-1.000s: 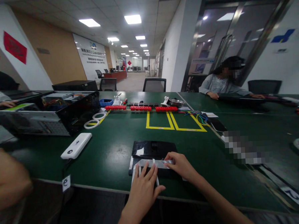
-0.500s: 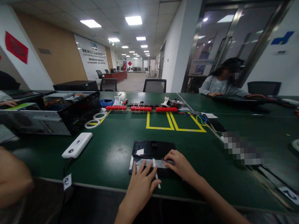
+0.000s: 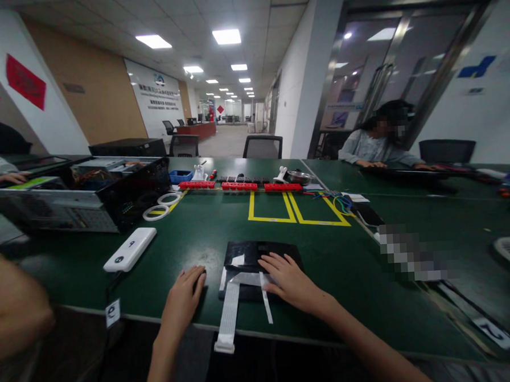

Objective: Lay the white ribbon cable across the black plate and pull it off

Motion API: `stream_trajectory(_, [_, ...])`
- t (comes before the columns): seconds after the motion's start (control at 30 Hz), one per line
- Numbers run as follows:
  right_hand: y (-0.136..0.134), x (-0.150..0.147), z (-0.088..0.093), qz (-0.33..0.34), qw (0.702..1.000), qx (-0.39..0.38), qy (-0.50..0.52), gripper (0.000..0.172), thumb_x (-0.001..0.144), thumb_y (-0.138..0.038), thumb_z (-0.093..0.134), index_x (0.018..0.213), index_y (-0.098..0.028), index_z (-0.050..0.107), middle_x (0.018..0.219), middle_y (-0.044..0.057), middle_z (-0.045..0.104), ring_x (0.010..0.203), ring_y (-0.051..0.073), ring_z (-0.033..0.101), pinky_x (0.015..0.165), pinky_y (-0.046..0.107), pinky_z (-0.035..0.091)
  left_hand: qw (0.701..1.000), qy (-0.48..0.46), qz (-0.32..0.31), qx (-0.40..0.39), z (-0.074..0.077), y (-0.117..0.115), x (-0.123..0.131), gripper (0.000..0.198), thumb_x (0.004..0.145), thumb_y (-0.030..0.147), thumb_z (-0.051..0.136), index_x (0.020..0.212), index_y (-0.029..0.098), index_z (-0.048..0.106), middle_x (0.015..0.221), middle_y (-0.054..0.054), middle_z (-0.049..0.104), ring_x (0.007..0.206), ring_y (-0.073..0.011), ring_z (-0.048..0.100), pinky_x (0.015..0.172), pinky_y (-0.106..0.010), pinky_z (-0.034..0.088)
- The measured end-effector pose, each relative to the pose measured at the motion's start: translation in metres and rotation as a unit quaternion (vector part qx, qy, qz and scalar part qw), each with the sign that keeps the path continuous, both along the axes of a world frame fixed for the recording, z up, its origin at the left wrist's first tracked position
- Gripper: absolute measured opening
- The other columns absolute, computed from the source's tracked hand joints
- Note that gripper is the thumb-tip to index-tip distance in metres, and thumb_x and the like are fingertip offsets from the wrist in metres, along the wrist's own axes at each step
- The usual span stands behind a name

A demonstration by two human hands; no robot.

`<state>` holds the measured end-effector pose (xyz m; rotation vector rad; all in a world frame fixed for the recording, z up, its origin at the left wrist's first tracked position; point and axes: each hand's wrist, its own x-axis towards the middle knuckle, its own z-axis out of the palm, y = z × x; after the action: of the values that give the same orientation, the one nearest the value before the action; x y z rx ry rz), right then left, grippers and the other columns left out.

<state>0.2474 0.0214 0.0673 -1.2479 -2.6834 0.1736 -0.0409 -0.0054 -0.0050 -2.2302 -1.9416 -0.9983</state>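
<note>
A flat black panel [image 3: 245, 252] lies on the green table near its front edge. On it rests a grey-white ribbon cable [image 3: 230, 312], bent at a corner, its connector end hanging past the table edge. A thin white strip [image 3: 266, 304] crosses the cable on the right. My right hand [image 3: 287, 277] lies over the right part of the panel, fingers spread, covering the cable's right end. To the left of the panel, my left hand [image 3: 185, 291] rests on the table with its fingers stretched out, holding nothing.
A white power bank [image 3: 130, 250] lies left, with an open computer case [image 3: 67, 201] behind it. Red trays [image 3: 239, 185] line the back, beyond yellow tape outlines [image 3: 273, 219]. Wires and a phone lie right. Other people sit at both sides.
My left hand has moved left off the panel, uncovering the ribbon cable, which now hangs toward me. My right hand has shifted left and flattened over the panel.
</note>
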Motion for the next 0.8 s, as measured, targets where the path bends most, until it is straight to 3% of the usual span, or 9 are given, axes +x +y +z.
stream_trajectory(0.17, [-0.001,-0.001,0.002,-0.008,0.997,-0.071,-0.015,0.059,0.090,-0.054,0.024,0.138,-0.022,0.034,0.144,0.008,0.033,0.135,0.029,0.020,0.102,0.062,0.018,1.000,0.007,-0.001,0.000,-0.002,-0.002,0.002,0.033,0.090,0.034,0.040,0.110,0.021,0.062,0.115,-0.006,0.065,0.113,-0.0229,0.054,0.103,-0.043,0.034])
stream_trajectory(0.3, [0.003,0.020,0.004,-0.039,0.994,-0.102,-0.011,0.056,0.091,-0.052,0.020,0.136,-0.023,0.037,0.143,0.008,0.034,0.135,0.027,0.020,0.101,0.064,0.017,1.000,0.000,0.008,0.001,0.001,-0.004,0.002,0.033,0.089,0.036,0.041,0.108,0.021,0.063,0.113,-0.006,0.066,0.112,-0.0233,0.055,0.102,-0.042,0.035])
stream_trajectory(0.6, [0.012,0.125,-0.004,-0.153,0.982,-0.107,0.000,0.056,0.088,-0.056,0.026,0.128,-0.025,0.047,0.140,0.009,0.039,0.134,0.028,0.023,0.102,0.064,0.013,1.000,0.002,0.012,0.001,0.003,-0.005,0.005,0.033,0.090,0.037,0.041,0.107,0.020,0.064,0.113,-0.006,0.066,0.113,-0.0230,0.055,0.103,-0.041,0.034])
stream_trajectory(0.8, [0.008,0.189,-0.005,-0.221,0.970,-0.099,0.030,0.056,0.082,-0.060,0.032,0.119,-0.026,0.056,0.135,0.009,0.046,0.130,0.032,0.031,0.099,0.063,0.024,1.000,0.005,0.012,0.001,0.002,-0.005,0.005,0.033,0.089,0.036,0.042,0.107,0.019,0.064,0.113,-0.006,0.066,0.112,-0.0236,0.056,0.102,-0.043,0.036])
